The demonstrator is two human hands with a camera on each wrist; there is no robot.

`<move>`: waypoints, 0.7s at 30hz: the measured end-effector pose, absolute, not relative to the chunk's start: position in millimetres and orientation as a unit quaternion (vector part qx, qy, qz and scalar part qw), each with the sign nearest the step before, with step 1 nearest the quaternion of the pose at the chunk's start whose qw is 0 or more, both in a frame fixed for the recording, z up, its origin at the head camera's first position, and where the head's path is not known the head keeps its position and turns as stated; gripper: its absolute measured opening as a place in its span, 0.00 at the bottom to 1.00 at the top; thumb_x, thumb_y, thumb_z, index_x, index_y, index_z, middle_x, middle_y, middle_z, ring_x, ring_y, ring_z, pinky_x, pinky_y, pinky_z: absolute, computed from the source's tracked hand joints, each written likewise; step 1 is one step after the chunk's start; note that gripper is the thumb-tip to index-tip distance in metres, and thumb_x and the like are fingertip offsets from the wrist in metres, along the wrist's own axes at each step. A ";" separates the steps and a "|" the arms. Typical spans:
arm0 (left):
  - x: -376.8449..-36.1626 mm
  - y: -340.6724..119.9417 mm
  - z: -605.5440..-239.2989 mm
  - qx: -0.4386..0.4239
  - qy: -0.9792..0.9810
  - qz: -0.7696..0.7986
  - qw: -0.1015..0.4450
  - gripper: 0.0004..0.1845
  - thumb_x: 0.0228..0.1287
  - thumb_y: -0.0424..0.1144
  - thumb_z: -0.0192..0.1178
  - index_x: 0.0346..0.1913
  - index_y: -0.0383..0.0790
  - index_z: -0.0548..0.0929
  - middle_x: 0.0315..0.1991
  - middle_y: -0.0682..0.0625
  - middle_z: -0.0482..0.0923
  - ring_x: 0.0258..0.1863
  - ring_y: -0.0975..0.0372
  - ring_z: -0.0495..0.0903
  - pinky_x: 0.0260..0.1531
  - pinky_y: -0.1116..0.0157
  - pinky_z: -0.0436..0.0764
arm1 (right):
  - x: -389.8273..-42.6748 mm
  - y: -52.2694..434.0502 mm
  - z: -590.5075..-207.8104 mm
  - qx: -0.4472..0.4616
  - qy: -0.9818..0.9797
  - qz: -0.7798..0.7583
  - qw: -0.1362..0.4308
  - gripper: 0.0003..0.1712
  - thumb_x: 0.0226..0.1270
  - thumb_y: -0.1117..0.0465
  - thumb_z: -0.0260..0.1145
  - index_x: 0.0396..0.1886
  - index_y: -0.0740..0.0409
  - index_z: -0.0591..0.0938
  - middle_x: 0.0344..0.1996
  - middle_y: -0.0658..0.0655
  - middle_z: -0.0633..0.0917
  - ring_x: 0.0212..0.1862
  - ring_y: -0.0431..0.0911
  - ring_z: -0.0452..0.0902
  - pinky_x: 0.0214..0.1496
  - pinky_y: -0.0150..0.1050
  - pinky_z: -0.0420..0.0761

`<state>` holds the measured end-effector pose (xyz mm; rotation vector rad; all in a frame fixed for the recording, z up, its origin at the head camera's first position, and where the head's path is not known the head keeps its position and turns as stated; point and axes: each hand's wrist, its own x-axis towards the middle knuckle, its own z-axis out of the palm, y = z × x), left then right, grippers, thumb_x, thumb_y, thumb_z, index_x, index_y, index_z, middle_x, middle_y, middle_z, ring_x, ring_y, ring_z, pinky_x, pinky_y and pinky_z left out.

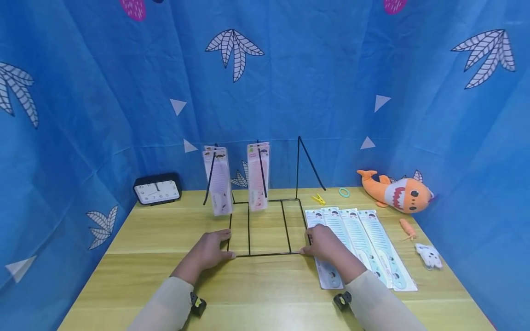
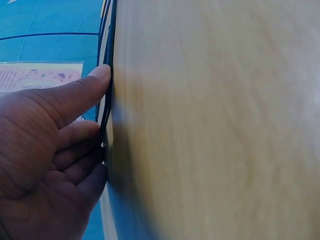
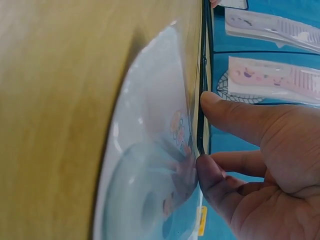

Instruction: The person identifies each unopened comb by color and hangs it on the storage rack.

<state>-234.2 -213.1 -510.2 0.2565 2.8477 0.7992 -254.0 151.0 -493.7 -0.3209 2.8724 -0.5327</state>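
Observation:
A black wire display rack (image 1: 269, 254) stands on the table, with its base frame lying flat and its hooks at the back. My left hand (image 1: 209, 249) grips the front left corner of that base between thumb and fingers. At the front right corner my right hand (image 1: 325, 241) pinches the wire, partly over the nearest blue comb pack. Purple comb packs (image 1: 221, 184) hang from the left hook and pink comb packs (image 1: 257, 179) from the middle one. The right hook holds nothing. Several blue comb packs (image 1: 385, 248) lie overlapping to the right of the rack.
A black clock (image 1: 158, 191) stands at the back left. Behind the blue packs are a yellow clip (image 1: 319, 199), a green ring (image 1: 344, 192) and an orange shark plush (image 1: 399, 193). Along the right edge lie a small orange toy (image 1: 407, 228) and a white bear-faced item (image 1: 429, 256).

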 end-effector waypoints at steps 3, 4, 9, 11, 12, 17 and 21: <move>-234.2 -213.2 -509.7 0.085 0.956 0.267 0.086 0.38 0.67 0.45 0.78 0.75 0.34 0.79 0.80 0.44 0.73 0.82 0.42 0.68 0.83 0.43 0.68 | -254.6 151.0 -494.6 -0.111 0.972 -0.183 0.097 0.39 0.62 0.50 0.85 0.67 0.66 0.85 0.57 0.66 0.87 0.57 0.56 0.84 0.68 0.58 0.86; -234.2 -213.2 -509.8 0.085 0.956 0.267 0.085 0.38 0.67 0.45 0.79 0.75 0.34 0.79 0.80 0.43 0.73 0.82 0.42 0.68 0.83 0.43 0.68 | -254.8 151.0 -494.8 -0.111 0.972 -0.185 0.096 0.39 0.62 0.50 0.85 0.68 0.66 0.85 0.57 0.66 0.87 0.58 0.56 0.84 0.68 0.58 0.86; -234.6 -212.0 -511.0 0.088 0.955 0.270 0.085 0.38 0.67 0.44 0.79 0.75 0.33 0.79 0.80 0.43 0.73 0.82 0.43 0.68 0.83 0.43 0.68 | -253.1 153.0 -494.3 -0.110 0.971 -0.191 0.095 0.39 0.61 0.51 0.86 0.67 0.65 0.85 0.55 0.65 0.87 0.53 0.53 0.83 0.63 0.56 0.88; -234.9 -211.1 -511.3 0.090 0.955 0.271 0.085 0.38 0.67 0.44 0.79 0.75 0.32 0.79 0.80 0.43 0.73 0.82 0.43 0.68 0.83 0.43 0.69 | -251.2 154.2 -493.1 -0.109 0.971 -0.194 0.091 0.38 0.61 0.51 0.86 0.67 0.65 0.86 0.52 0.63 0.87 0.49 0.51 0.81 0.59 0.55 0.88; -235.1 -210.7 -511.6 0.091 0.954 0.271 0.085 0.38 0.67 0.44 0.79 0.75 0.32 0.79 0.80 0.43 0.74 0.82 0.43 0.68 0.83 0.44 0.69 | -249.8 154.7 -491.9 -0.109 0.971 -0.196 0.087 0.38 0.61 0.51 0.86 0.67 0.65 0.86 0.50 0.62 0.87 0.47 0.50 0.80 0.57 0.54 0.88; -235.6 -210.3 -510.3 0.089 0.955 0.269 0.084 0.38 0.67 0.44 0.79 0.75 0.33 0.78 0.80 0.43 0.73 0.82 0.43 0.68 0.83 0.44 0.69 | -241.9 160.3 -484.5 -0.102 0.971 -0.205 0.072 0.37 0.63 0.51 0.85 0.67 0.63 0.85 0.49 0.59 0.87 0.47 0.49 0.82 0.56 0.53 0.89; -234.8 -210.9 -509.2 0.084 0.956 0.269 0.087 0.38 0.67 0.45 0.78 0.75 0.33 0.78 0.80 0.43 0.73 0.82 0.43 0.68 0.83 0.43 0.68 | -237.4 173.8 -478.2 -0.095 0.968 -0.219 0.070 0.31 0.66 0.54 0.83 0.64 0.61 0.85 0.50 0.58 0.88 0.50 0.51 0.85 0.57 0.55 0.88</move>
